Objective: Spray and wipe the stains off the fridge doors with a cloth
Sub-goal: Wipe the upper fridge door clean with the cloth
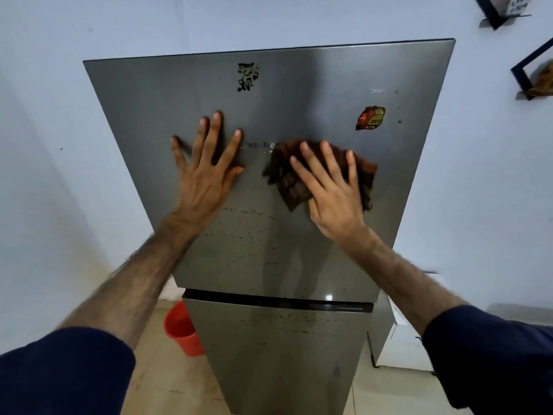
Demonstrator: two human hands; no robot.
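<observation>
Against a pale wall stands the steel fridge's upper door [314, 73]. The right hand [332, 193], fingers spread flat, presses the brown cloth [287, 187] mid-door; dotted stains [239, 232] lie just below. The left hand [206, 172] braces open-palmed.

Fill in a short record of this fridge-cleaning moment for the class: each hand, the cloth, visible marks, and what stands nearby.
left hand: flat on the upper fridge door, fingers spread, holding nothing
right hand: pressing the brown cloth against that door
marks: dark streaks below the hands; more on the lower door
stickers: torn black residue; red sticker
nearby: red bucket on the floor, left of the fridge
</observation>
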